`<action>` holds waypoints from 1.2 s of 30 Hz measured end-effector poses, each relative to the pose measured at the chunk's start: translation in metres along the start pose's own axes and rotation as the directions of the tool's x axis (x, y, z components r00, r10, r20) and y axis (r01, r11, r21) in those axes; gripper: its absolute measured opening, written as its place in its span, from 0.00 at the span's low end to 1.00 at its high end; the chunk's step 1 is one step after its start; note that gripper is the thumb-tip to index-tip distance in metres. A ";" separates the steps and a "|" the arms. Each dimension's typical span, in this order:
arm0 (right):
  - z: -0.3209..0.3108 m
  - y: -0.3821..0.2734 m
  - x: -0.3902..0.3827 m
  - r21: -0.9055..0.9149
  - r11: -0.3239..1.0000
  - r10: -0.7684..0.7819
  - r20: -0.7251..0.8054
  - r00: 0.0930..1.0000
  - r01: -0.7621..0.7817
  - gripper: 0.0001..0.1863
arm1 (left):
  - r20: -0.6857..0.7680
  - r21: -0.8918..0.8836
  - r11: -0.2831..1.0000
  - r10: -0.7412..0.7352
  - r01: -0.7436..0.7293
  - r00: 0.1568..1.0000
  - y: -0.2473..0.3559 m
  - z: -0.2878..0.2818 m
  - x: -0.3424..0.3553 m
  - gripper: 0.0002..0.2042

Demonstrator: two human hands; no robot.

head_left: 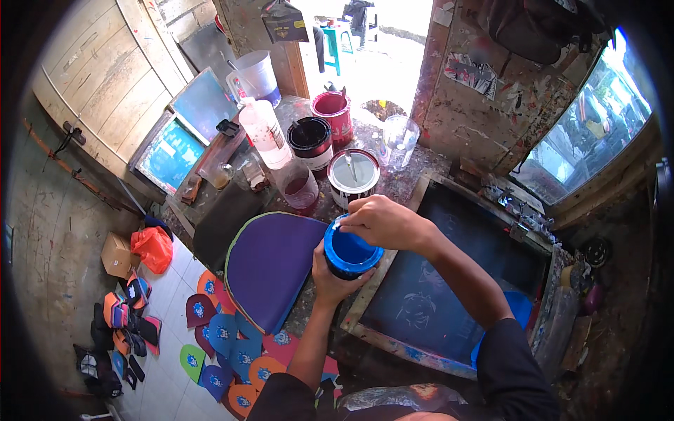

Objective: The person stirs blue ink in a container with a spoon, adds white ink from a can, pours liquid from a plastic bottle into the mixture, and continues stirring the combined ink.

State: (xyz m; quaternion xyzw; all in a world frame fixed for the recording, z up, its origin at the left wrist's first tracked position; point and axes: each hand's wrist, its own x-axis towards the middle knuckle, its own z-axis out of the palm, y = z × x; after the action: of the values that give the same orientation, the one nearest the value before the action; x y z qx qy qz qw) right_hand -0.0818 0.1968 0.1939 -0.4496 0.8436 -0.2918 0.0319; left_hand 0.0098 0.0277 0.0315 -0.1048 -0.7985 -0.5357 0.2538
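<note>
A round tub of blue paint (355, 254) sits in my left hand (331, 283), whose fingers wrap round it from below and the side. Over the tub's rim, my right hand (386, 222) is closed in a pinch. What its fingers hold, if anything, I cannot make out. Just beyond stands a can with a grey top (353, 172). A stack of purple, rounded sheets (270, 259) lies to the left of the tub. Right of it, under my right forearm, is a wooden-framed printing screen (449, 281) with faint drawn outlines.
Behind the tub stand a black paint can (309, 140), a red paint tub (332, 112), a pinkish bottle (264, 133) and clear plastic cups (401, 140). Several printed coloured foam pieces (223, 335) lie at lower left. A red bag (152, 249) rests beside a cardboard box (119, 255).
</note>
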 end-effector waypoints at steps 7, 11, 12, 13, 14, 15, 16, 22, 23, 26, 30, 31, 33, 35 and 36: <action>-0.009 0.009 -0.006 0.103 0.991 0.055 0.252 0.966 -0.083 0.10 | 0.001 -0.012 1.000 0.003 -0.003 1.000 0.001 -0.001 0.001 0.51; 0.002 0.004 -0.001 0.011 0.999 -0.033 0.076 0.997 0.032 0.10 | 0.005 0.005 1.000 0.014 -0.014 1.000 -0.003 -0.001 -0.001 0.51; 0.003 0.003 0.000 0.209 0.976 -0.061 -0.013 0.998 0.063 0.10 | 0.004 -0.005 1.000 0.003 -0.003 1.000 -0.006 0.000 -0.002 0.51; 0.000 0.003 -0.001 0.210 0.976 -0.062 -0.013 0.998 0.064 0.10 | 0.003 -0.012 1.000 -0.010 0.010 1.000 -0.007 0.000 -0.003 0.52; -0.006 0.004 -0.001 0.229 0.973 -0.040 0.120 0.992 0.011 0.10 | 0.003 -0.010 1.000 -0.011 0.011 1.000 -0.008 0.000 -0.004 0.52; -0.009 0.005 -0.001 0.241 0.970 -0.020 0.252 0.968 -0.043 0.10 | -0.003 -0.004 1.000 -0.010 0.010 1.000 -0.008 -0.001 -0.004 0.52; -0.008 0.007 -0.002 0.240 0.970 -0.019 0.254 0.967 -0.044 0.10 | -0.006 -0.004 1.000 -0.010 0.010 1.000 -0.006 0.000 -0.003 0.52; 0.004 0.006 -0.003 0.095 0.994 -0.051 -0.028 0.998 0.053 0.10 | 0.011 -0.022 0.999 -0.040 0.040 0.999 0.000 -0.001 -0.002 0.52; 0.000 0.006 -0.002 0.198 0.980 -0.050 0.076 0.996 0.034 0.10 | 0.011 -0.019 0.999 -0.041 0.041 0.999 0.000 -0.002 -0.001 0.52; -0.006 0.010 0.000 0.094 0.994 0.022 0.268 0.963 -0.049 0.10 | 0.009 -0.018 0.999 -0.035 0.035 0.999 0.002 -0.003 0.000 0.52; 0.004 0.006 -0.003 -0.009 0.998 -0.056 -0.004 0.998 0.056 0.10 | 0.014 -0.012 0.999 -0.037 0.038 0.999 0.003 -0.001 0.000 0.52; 0.004 0.006 -0.002 -0.007 0.998 -0.057 -0.005 0.998 0.057 0.10 | 0.017 -0.016 0.999 -0.047 0.048 0.999 0.002 -0.002 -0.001 0.52; -0.001 0.008 -0.001 0.254 0.967 -0.066 0.110 0.992 0.036 0.10 | 0.012 -0.009 1.000 -0.027 0.028 1.000 0.000 -0.002 0.000 0.52; -0.007 0.009 0.001 0.091 0.995 0.012 0.232 0.973 -0.034 0.11 | 0.005 0.000 1.000 -0.008 0.008 1.000 0.001 -0.003 0.000 0.52; -0.008 0.009 0.001 -0.084 0.993 0.109 0.335 0.936 -0.086 0.11 | 0.010 0.017 1.000 -0.020 0.020 1.000 0.002 -0.005 0.000 0.52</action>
State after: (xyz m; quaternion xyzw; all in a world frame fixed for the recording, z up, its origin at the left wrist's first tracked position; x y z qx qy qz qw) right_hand -0.0915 0.2032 0.1959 -0.4516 0.8561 -0.1795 0.1757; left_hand 0.0120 0.0244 0.0348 -0.0976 -0.8054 -0.5307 0.2452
